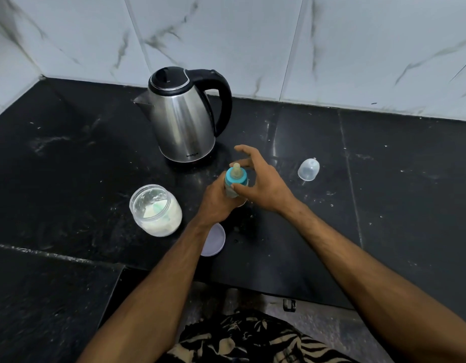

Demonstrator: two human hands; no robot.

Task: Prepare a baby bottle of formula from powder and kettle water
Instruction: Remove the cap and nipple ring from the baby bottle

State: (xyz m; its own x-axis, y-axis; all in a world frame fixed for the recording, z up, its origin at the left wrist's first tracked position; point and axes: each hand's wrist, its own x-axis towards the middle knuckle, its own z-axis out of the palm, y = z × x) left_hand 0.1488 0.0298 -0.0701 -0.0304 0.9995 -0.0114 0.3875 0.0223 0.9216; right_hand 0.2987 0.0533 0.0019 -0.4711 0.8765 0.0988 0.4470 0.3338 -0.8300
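A baby bottle (235, 179) with a teal collar and a pale teat stands upright on the black counter (69, 166). My left hand (216, 203) wraps around the bottle's body from the left. My right hand (260, 182) is at the collar, thumb on its front and fingers spread above the teat. Behind the bottle stands a steel kettle (182, 119) with a black lid and handle, spout to the left. An open clear jar of white powder (156, 209) with a scoop inside sits to the left.
The bottle's clear cap (308, 169) lies on the counter to the right. The jar's pale lid (213, 239) lies flat under my left forearm. White marble-patterned tiles form the back wall. The counter's front edge steps inward near my body.
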